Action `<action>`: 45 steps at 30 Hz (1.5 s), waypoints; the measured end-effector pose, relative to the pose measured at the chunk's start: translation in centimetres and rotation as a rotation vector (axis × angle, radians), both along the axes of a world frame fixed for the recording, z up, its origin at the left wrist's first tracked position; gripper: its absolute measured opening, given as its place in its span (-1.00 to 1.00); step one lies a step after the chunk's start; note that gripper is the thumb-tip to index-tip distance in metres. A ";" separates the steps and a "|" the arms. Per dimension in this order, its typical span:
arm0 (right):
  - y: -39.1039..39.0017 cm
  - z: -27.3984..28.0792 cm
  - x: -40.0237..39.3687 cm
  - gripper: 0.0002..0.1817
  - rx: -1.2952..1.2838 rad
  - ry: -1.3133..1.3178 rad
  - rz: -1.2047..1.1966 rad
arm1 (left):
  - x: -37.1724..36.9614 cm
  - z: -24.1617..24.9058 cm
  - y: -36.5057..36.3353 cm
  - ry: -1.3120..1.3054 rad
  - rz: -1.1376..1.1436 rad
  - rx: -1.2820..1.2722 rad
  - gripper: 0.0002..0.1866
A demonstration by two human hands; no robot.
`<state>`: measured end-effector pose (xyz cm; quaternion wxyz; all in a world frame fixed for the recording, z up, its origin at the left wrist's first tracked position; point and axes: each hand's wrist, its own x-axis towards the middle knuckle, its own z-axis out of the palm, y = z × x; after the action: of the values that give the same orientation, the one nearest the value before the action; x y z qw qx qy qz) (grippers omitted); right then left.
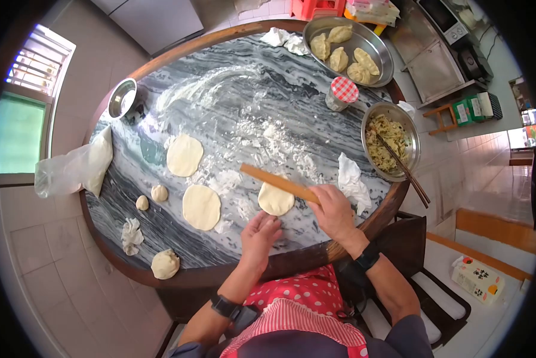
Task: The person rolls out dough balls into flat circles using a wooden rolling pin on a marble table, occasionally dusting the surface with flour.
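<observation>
At the counter's (322,131) five o'clock, the dough round (275,204) lies under the rolling pin (268,176), one end wrapped by the right hand (333,212), seemingly for control; the left hand (259,237) curls by the seven-o'clock edge, perhaps for turning, any pinch unclear.

The right hand (332,213) holds a rolling pin (274,181), apparently wooden.

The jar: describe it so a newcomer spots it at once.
On the marble table, find the metal basin at the far right. The jar stands between it and the bowl with chopsticks; its red-and-white checked lid sets it apart.
</observation>
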<state>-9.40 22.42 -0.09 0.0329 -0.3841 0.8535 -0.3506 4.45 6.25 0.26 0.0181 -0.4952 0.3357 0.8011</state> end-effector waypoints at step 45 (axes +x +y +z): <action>-4.7 -2.1 -4.9 -0.50 0.216 0.166 -0.089 | -8.0 -3.2 -4.2 0.035 -0.811 -1.330 -0.73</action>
<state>-14.34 17.67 -2.17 -0.0125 -0.3676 0.9023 -0.2248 -3.53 2.01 -2.90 0.0036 -0.2277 0.9008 0.3698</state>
